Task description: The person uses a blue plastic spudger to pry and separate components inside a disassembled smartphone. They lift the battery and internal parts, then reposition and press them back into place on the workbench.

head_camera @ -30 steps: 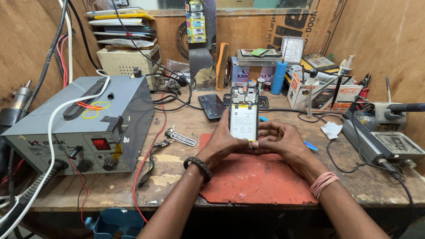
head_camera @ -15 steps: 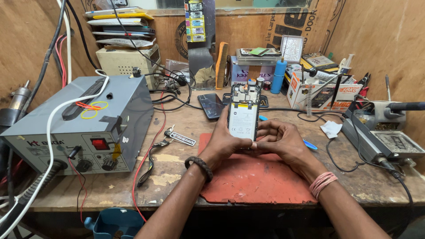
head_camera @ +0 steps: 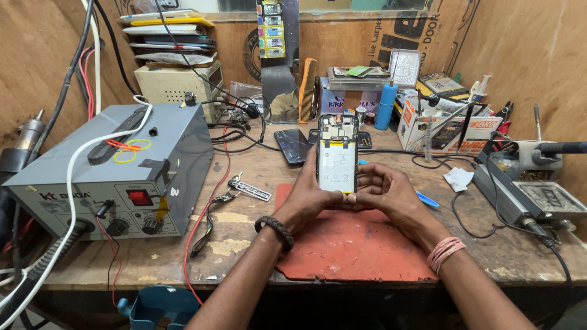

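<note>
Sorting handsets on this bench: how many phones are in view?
2. An opened phone with its back cover off, held upright by the left hand and right hand; a dark phone flat behind them. Clutter may hide more.

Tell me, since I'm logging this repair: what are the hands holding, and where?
Both hands hold an opened phone upright by its lower end: the left hand on its left edge, the right hand at its bottom right.
</note>
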